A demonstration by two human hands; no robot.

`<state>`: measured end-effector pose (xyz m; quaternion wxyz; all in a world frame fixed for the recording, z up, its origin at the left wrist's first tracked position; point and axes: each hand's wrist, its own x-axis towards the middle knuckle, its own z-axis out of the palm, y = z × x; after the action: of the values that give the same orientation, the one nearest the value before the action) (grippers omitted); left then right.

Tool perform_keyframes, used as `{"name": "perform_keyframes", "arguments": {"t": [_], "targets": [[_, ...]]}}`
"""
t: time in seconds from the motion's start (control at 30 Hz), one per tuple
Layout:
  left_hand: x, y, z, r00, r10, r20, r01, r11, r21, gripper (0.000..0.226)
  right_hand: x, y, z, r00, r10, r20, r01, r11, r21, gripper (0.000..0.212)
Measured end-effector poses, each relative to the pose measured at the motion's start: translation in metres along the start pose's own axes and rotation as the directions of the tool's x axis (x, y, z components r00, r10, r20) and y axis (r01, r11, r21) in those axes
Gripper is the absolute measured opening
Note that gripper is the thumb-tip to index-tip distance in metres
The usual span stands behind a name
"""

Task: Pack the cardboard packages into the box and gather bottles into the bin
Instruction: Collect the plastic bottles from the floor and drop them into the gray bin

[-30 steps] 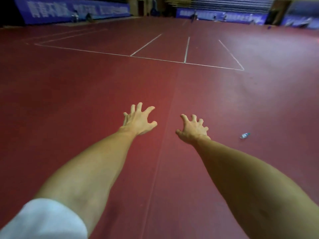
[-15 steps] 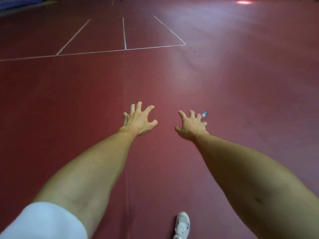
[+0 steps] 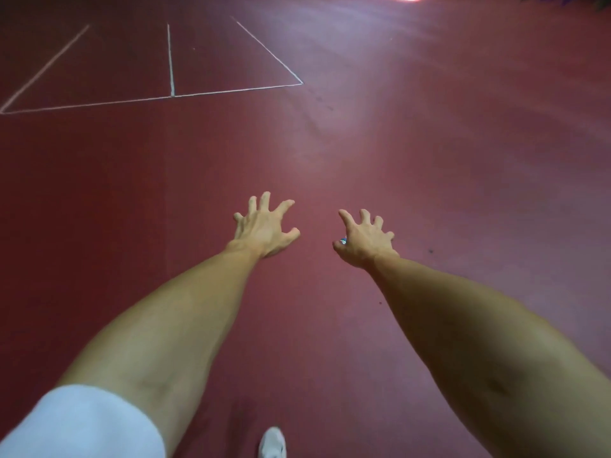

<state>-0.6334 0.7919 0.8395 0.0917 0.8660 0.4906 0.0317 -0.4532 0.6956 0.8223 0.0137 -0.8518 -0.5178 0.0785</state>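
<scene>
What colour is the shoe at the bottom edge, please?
White; the shoe shows best in the head view, on the red floor.

Dim, glare far ahead, wide-angle distortion

Bottle (image 3: 343,241): only a small blue and white bit shows beside the thumb of the right hand (image 3: 367,241); the rest is hidden behind this hand, and whether they touch cannot be told.
Shoe (image 3: 272,441): white, cut by the bottom edge; only the front part shows.
Sleeve (image 3: 82,424): white, cut by the bottom-left corner.
Court lines (image 3: 172,94): cut off at the left edge.
Top right corner: dark, blurred shapes, not possible to identify.
</scene>
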Motion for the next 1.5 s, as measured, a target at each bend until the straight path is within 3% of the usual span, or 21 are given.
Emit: {"name": "perform_keyframes", "arguments": {"t": [0.5, 0.87, 1.1, 1.5], "targets": [[0.312, 0.133, 0.043, 0.991, 0.121, 0.051, -0.124, 0.99, 0.061, 0.066, 0.278, 0.151, -0.03, 0.994, 0.099, -0.034, -0.1, 0.995, -0.026, 0.067], [0.464, 0.262, 0.088, 0.992, -0.091, 0.088, 0.089, 0.996, 0.024, 0.067, 0.462, 0.301, -0.041, 0.994, -0.095, 0.056, 0.103, 0.981, -0.163, 0.069], [0.545, 0.265, 0.091, 0.973, -0.221, 0.07, 0.221, 0.975, 0.009, 0.068, 0.566, 0.306, -0.044, 0.966, -0.232, 0.114, 0.248, 0.955, -0.164, 0.077], [0.678, 0.221, 0.123, 0.95, -0.293, 0.112, 0.295, 0.956, 0.002, 0.07, 0.723, 0.287, -0.032, 0.944, -0.29, 0.16, 0.316, 0.933, -0.17, 0.074]]}}
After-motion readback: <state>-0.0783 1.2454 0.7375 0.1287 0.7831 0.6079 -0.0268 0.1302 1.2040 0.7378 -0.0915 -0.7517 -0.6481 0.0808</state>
